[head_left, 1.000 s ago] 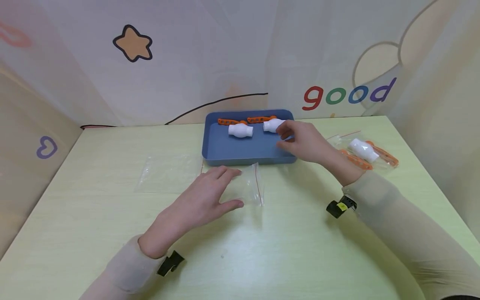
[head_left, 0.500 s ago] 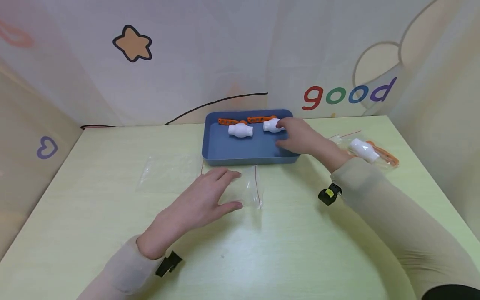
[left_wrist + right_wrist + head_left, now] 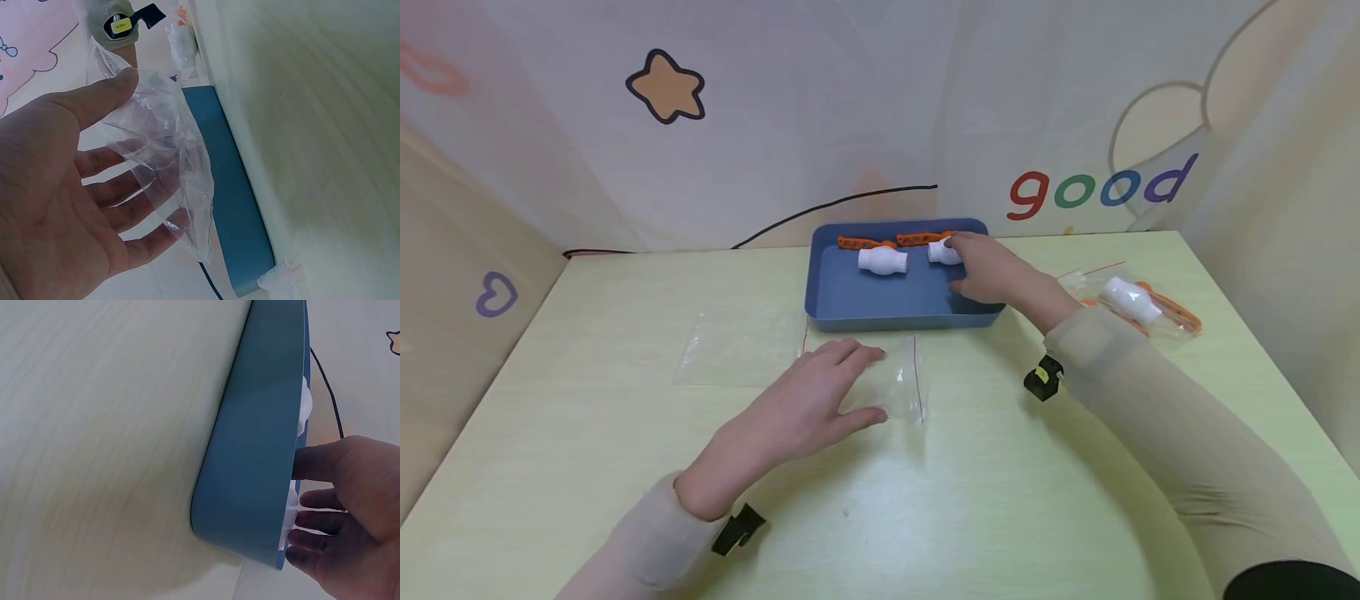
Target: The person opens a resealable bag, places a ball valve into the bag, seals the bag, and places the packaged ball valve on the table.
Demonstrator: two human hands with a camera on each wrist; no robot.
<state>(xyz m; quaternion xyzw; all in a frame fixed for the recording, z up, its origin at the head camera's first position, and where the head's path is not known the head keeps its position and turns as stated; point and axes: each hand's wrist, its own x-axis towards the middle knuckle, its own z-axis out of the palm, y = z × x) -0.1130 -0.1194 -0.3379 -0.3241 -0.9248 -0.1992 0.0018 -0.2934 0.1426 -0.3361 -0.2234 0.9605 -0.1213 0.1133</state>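
My left hand [image 3: 801, 408] holds a clear zip-lock bag [image 3: 898, 383] slightly above the table. In the left wrist view the bag [image 3: 162, 156] lies between the thumb and the spread fingers. My right hand [image 3: 992, 271] reaches into the blue tray [image 3: 902, 323], its thumb apart from the fingers. Its fingertips overlap the right end of a white plastic piece [image 3: 942, 252] with a bulging body; contact is unclear. Another white piece [image 3: 882, 261], with a ribbed end, lies to its left. Behind them rest two orange strips with holes [image 3: 859, 243].
A second clear bag [image 3: 737, 346] lies flat left of my left hand. At the right, a filled bag [image 3: 1138, 304] holds a white piece and orange parts, partly behind my right forearm. A printed curtain [image 3: 820, 125] hangs behind the table.
My right hand has moved left over the tray, its fingertips coming over the right white piece. The left hand stays nearly still, and the bag's sealed edge has dipped slightly.
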